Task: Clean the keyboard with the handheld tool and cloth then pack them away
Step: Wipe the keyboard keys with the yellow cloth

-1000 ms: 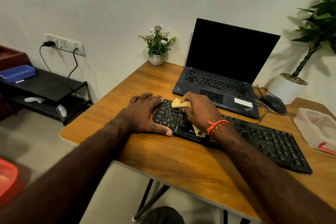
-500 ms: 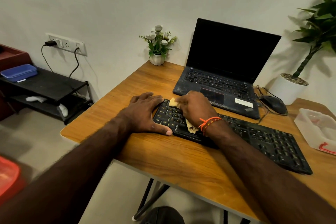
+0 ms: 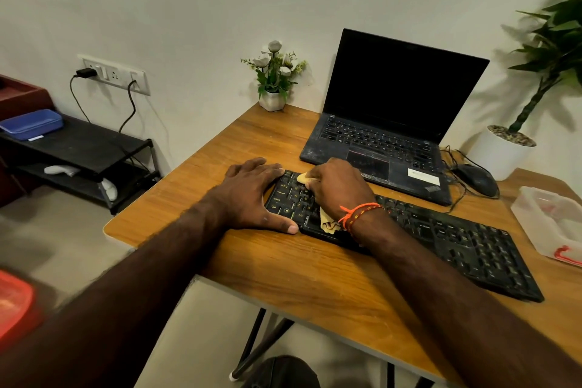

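A black keyboard (image 3: 456,239) lies slantwise on the wooden table (image 3: 315,277). My left hand (image 3: 252,192) rests flat on its left end, thumb along the front edge. My right hand (image 3: 337,186) holds a yellow cloth (image 3: 327,224) pressed onto the keys at the left part of the keyboard; cloth corners show beyond the fingers and under the wrist. No handheld tool is in sight.
An open black laptop (image 3: 393,123) stands behind the keyboard. A black mouse (image 3: 477,179) and its cable lie to the right of it. A clear plastic box (image 3: 551,224) sits at the right edge. A small flower pot (image 3: 273,98) and a big potted plant (image 3: 504,154) stand at the back.
My right hand has slid the cloth to the left along the keys, towards my left hand. The left hand has stayed in place.
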